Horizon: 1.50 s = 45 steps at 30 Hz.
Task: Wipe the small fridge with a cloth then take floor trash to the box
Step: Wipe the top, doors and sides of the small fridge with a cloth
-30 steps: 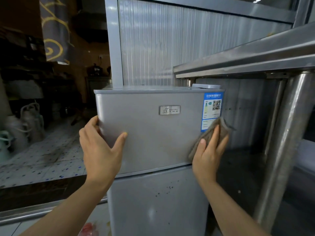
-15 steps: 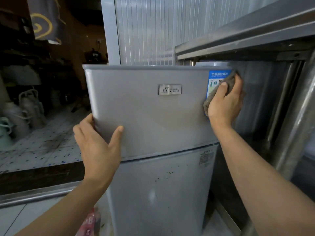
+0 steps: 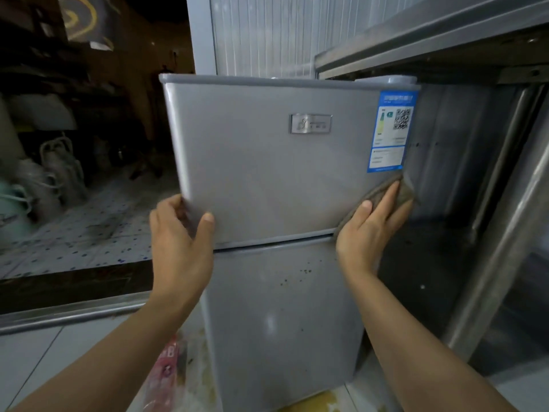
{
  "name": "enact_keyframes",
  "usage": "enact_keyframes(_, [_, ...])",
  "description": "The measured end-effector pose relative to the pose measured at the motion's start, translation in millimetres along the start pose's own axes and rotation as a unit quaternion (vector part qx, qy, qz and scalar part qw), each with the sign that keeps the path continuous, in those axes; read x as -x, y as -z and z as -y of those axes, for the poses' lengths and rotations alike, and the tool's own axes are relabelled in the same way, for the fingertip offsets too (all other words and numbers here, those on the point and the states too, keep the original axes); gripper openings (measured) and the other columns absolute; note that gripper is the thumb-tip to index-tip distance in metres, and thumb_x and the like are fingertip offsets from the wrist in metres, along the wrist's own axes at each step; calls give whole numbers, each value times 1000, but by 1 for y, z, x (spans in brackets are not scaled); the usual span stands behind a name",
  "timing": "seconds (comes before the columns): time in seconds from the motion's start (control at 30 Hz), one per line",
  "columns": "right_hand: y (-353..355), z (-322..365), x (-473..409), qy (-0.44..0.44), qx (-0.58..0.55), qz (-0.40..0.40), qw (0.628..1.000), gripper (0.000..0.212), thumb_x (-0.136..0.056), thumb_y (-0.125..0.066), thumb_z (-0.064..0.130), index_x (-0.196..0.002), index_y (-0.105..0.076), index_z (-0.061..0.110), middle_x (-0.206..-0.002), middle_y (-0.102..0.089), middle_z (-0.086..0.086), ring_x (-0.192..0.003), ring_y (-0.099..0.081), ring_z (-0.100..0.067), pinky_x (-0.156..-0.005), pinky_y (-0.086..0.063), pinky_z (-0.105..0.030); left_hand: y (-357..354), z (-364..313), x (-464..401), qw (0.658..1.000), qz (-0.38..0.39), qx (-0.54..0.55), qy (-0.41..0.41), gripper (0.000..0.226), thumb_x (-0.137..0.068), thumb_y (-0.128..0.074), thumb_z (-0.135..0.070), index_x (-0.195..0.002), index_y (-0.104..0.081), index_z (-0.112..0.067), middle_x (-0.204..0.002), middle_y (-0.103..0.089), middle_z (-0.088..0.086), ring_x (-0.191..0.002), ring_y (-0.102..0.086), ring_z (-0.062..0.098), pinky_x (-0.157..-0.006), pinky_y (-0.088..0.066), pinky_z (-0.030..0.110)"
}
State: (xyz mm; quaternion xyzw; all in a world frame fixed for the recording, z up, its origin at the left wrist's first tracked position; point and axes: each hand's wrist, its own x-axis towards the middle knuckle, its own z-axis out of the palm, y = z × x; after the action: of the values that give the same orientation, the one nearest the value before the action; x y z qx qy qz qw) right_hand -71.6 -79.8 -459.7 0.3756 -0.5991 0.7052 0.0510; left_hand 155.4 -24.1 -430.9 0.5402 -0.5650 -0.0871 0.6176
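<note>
Head view puts one small grey fridge [image 3: 276, 179] straight in front of you, with two doors, an upper and a lower, under the left end of a steel counter [image 3: 430, 40]. Your one cloth [image 3: 401, 191] is pressed flat against the upper door's lower right corner, just below the one blue label [image 3: 389, 132]. Your right hand [image 3: 368, 230] lies on the cloth with fingers straight, pushing it against the door rather than curling round it. Your left hand [image 3: 178, 242] grips the upper door's left edge near its bottom: the thumb lies across the front face and the fingers wrap round the side. One metal badge [image 3: 310, 124] sits near the top middle of the upper door. The lower door carries a scatter of dark specks. On the floor at the fridge's near left lies one pink wrapper [image 3: 165, 370], with a yellowish stain just beside the fridge's foot. Far left, several pale jugs [image 3: 56, 173] stand in a dark room.
</note>
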Motion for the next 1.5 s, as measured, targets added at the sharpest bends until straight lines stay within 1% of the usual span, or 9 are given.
enact_keyframes(0.07, [-4,8,14,12,4,-2,1000,54,-97,-38,16,-149,-24,10,-156,-6,-24,-146,-8,-37,-118,-6,-34,2,14,8,999,19,-26,-5,24,-90,-54,-21,-111,-43,-24,-114,-53,6,-100,-52,22,-89,-47,42])
enact_keyframes(0.2, [-19,25,81,118,14,34,992,54,-94,-41,20,-145,-32,4,-153,-13,-28,-143,-10,-43,-119,-12,-48,4,26,8,999,29,-28,-1,17,-90,-55,-22,-102,-42,-25,-108,-54,5,-96,-53,19,-82,-45,35])
enact_keyframes(0.43, [-28,13,108,355,66,110,926,48,-96,-39,32,-142,-36,18,-153,-19,-15,-142,-16,-39,-117,-18,-50,6,31,4,999,53,-10,10,17,-90,-57,-23,-99,-43,-25,-103,-55,2,-89,-53,12,-74,-40,25])
enact_keyframes(0.5, [-19,-8,79,292,64,70,952,50,-95,-40,29,-141,-40,11,-152,-21,-20,-140,-21,-43,-115,-22,-50,7,32,3,998,61,-5,3,17,-90,-57,-22,-98,-43,-24,-101,-55,0,-85,-52,6,-69,-38,17])
enact_keyframes(0.6, [-7,-25,39,104,28,23,994,55,-93,-38,22,-145,-32,6,-153,-14,-28,-142,-16,-44,-118,-17,-48,9,33,0,998,70,-1,-5,17,-89,-58,-22,-97,-43,-23,-97,-54,-3,-82,-51,0,-65,-37,13])
enact_keyframes(0.8, [-18,-3,56,56,6,4,998,54,-95,-40,15,-147,-27,3,-153,-7,-30,-144,-9,-42,-120,-5,-33,8,33,-1,996,83,22,-3,17,-88,-60,-22,-93,-44,-20,-96,-56,0,-83,-52,9,-69,-39,15])
enact_keyframes(1.03, [-44,41,148,243,81,76,964,54,-94,-44,26,-144,-34,12,-154,-16,-23,-143,-10,-41,-117,-16,-54,26,37,1,977,154,137,61,17,-95,-46,-12,-103,-59,-20,-102,-65,-3,-96,-59,10,-90,-48,31])
enact_keyframes(1.17, [-52,54,172,357,99,117,922,53,-94,-46,30,-145,-32,24,-152,-16,-11,-143,-12,-37,-118,-12,-51,47,48,3,954,201,200,100,34,-100,-35,-15,-103,-64,-31,-103,-70,-13,-97,-65,0,-86,-46,29])
enact_keyframes(1.5, [-60,49,158,543,100,98,828,37,-80,-60,13,-116,-67,16,-144,-33,-6,-138,-26,-34,-115,-20,-50,52,81,15,961,123,186,166,21,-100,-35,-26,-105,-54,-33,-105,-65,-8,-92,-62,2,-71,-43,18])
